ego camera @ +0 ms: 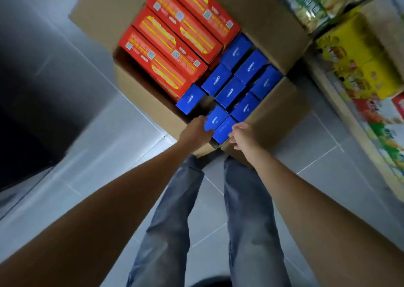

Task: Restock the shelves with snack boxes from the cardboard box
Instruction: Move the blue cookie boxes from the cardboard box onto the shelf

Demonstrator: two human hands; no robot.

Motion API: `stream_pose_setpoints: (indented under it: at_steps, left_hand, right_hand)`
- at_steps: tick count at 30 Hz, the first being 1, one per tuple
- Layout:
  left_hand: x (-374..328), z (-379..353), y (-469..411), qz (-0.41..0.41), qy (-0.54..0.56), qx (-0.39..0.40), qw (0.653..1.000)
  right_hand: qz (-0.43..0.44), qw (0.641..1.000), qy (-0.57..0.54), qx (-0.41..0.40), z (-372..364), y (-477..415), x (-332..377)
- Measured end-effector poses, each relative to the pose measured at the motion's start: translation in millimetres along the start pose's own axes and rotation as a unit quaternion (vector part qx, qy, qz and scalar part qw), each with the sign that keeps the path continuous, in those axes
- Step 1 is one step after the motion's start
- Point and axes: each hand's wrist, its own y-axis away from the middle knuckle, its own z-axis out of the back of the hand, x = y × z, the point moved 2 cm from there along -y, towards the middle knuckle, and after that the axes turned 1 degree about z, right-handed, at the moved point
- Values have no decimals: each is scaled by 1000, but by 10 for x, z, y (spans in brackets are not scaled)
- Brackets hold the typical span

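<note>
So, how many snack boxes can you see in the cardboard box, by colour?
Red boxes: 4
Blue boxes: 9
Total: 13 showing on top; any underneath are hidden.

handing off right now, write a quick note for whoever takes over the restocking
Left hand: grips a blue box at the near end of the cardboard box.
Right hand: fingers curled at the edge of the next blue box; grip unclear.
Things: the cardboard box stands open on the floor, with red boxes at the far side and other blue boxes nearer. The shelves are to the right, already holding goods.
Done: box open, hands in.
Left: lift these two out, shelve them, then the rest.
</note>
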Motion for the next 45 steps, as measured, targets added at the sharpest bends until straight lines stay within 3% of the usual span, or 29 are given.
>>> stream_pose_setpoints:
  at_steps: [6, 9, 13, 20, 26, 30, 35, 45]
  left_hand:
    - [-2, -629, -294, -34, 65, 17, 997]
    - [35, -890, -400, -50, 40, 49, 997]
    - [105, -950, -432, -72, -2, 18, 997]
    - [159, -918, -591, -52, -70, -23, 996]
    - [186, -906, -761, -43, -17, -1, 999]
    - [186, -898, -812, -33, -11, -34, 999]
    - [171, -848, -831, -44, -44, -71, 996]
    - [-88, -161, 20, -70, 105, -167, 978]
  right_hand:
    - [-20, 999, -14, -24, -172, -512, -455]
    - [-11, 999, -27, -26, -177, -565, -543]
    - [9, 997, -71, -9, -233, -600, -553]
    - [15, 996, -83, -41, -352, -676, -402]
    - [82, 993, -73, -49, -453, -708, -395]
    - [41, 980, -189, -56, -427, -727, -423]
    - [18, 992, -126, -16, -281, -757, -472]
    - [0, 994, -96, -50, 280, -249, -360]
